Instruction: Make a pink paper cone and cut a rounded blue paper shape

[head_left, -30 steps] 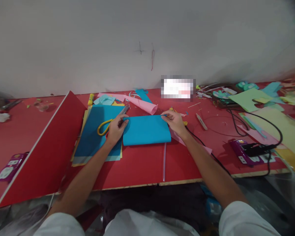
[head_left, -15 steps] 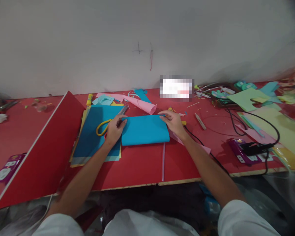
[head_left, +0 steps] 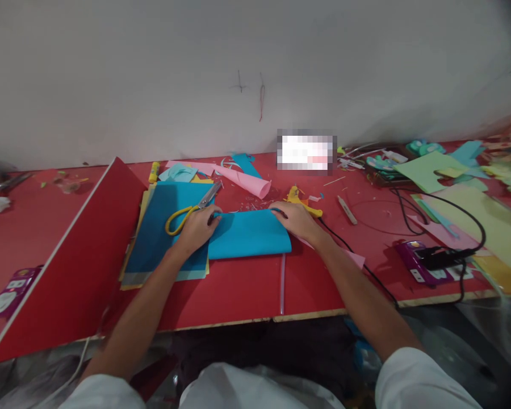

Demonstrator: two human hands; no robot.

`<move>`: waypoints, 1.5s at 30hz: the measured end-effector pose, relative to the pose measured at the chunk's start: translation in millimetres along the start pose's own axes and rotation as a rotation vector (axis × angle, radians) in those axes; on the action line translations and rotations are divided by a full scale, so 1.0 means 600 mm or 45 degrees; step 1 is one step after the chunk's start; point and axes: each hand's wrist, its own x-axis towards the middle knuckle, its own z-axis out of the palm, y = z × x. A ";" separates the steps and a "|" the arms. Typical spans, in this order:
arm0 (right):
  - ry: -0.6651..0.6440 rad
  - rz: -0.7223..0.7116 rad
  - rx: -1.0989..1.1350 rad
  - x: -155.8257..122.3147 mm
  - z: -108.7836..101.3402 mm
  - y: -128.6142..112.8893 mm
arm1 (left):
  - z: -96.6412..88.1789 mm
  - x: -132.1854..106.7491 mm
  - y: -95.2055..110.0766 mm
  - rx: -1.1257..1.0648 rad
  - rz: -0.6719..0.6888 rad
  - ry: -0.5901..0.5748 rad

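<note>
A folded sheet of blue paper (head_left: 249, 236) lies over the red table, its rounded fold toward me. My left hand (head_left: 198, 227) grips its far left corner between thumb and fingers. At the far right corner, my right hand (head_left: 296, 218) pinches the same sheet. Yellow-handled scissors (head_left: 181, 218) rest beside my left hand on a stack of coloured sheets (head_left: 151, 244). Just beyond my right hand is a yellow glue gun (head_left: 300, 201). A thin translucent stick (head_left: 283, 284) sticks out from under the blue sheet's near edge.
A rolled pink sheet (head_left: 247, 183) and paper scraps lie behind the blue paper. To the right are a cutter knife (head_left: 347, 210), a purple power strip (head_left: 421, 264) with black cables, and green sheets (head_left: 426, 170). A red upright divider (head_left: 76, 261) stands at left.
Both hands have drawn the far edge of the blue paper toward me and lower, so it looks narrower. More of the scissors and the glue gun shows.
</note>
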 end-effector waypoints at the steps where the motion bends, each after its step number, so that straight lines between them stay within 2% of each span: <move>1: -0.019 0.023 -0.064 0.000 -0.001 -0.002 | 0.002 -0.001 -0.001 0.042 0.005 -0.017; 11: -0.141 0.112 -0.494 0.001 0.012 -0.007 | 0.012 0.002 -0.001 0.243 0.106 -0.061; 20: -0.237 0.126 -0.634 0.001 0.014 -0.014 | 0.011 0.004 -0.002 0.230 0.070 -0.102; 24: -0.199 0.070 -0.641 -0.001 0.013 -0.017 | 0.000 0.009 -0.006 0.240 0.255 -0.102; 27: -0.187 0.035 -0.633 -0.002 0.012 -0.018 | -0.019 0.019 -0.010 0.234 0.425 -0.230; 30: -0.188 0.026 -0.627 -0.001 0.011 -0.018 | -0.039 0.031 -0.011 0.214 0.454 -0.395; 35: -0.204 0.008 -0.605 0.000 0.012 -0.016 | -0.050 0.051 0.013 0.105 0.447 -0.472; 41: -0.214 -0.030 -0.603 -0.001 0.012 -0.014 | -0.024 0.075 0.056 0.276 0.526 -0.553; 45: -0.206 -0.020 -0.581 -0.002 0.011 -0.015 | -0.014 0.073 0.075 0.113 0.605 -0.656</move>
